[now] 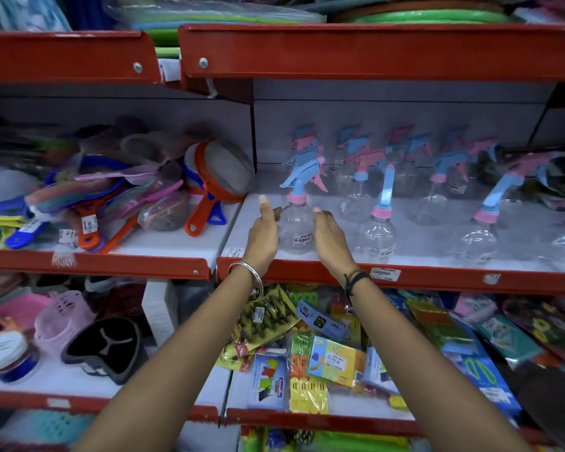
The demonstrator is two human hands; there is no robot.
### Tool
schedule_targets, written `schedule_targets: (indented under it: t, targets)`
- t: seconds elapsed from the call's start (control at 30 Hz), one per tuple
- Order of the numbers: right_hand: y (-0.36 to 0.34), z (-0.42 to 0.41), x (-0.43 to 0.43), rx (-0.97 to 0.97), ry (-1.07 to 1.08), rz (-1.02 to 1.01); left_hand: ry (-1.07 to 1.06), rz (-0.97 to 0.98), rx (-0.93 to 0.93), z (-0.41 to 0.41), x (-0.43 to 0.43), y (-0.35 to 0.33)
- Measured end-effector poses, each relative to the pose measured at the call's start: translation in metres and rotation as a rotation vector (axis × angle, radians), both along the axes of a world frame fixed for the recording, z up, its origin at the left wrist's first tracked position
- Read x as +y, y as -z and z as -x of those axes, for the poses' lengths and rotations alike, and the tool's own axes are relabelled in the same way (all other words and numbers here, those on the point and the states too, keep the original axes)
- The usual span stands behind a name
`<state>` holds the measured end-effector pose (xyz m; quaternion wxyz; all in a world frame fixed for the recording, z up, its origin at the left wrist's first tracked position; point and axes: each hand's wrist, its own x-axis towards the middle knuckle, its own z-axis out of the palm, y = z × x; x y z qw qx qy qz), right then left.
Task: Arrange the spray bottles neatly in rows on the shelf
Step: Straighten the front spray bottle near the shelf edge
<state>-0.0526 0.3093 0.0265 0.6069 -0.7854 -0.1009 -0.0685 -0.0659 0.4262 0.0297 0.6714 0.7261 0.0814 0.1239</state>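
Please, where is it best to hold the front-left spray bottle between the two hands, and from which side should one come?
Probably the round clear body of the front-left spray bottle, taken from the front at the shelf edge. It stands upright; its blue trigger head looks awkward to grip. The left hand and right hand already flank it, open.

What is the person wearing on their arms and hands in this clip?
Both forearms are bare, with no sleeves in view and no gloves. The left wrist carries thin silver metal bangles. The right wrist has a dark thread or cord band, knotted, with a loose end hanging.

Silver bangle [247,275], black wrist thread [356,278]
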Motion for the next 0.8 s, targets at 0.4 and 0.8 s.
schedule_targets:
  t: [0.4, 0.8]
  targets:
    - [0.008, 0.028, -0.009, -0.038, 0.026, 0.044, 0.005, -0.141, -0.03, 0.032, -0.002, 0.0]
    - [0.0, 0.032, -0.006, 0.101, -0.036, -0.023, -0.164, -0.089, -0.269, 0.061, -0.037, 0.016]
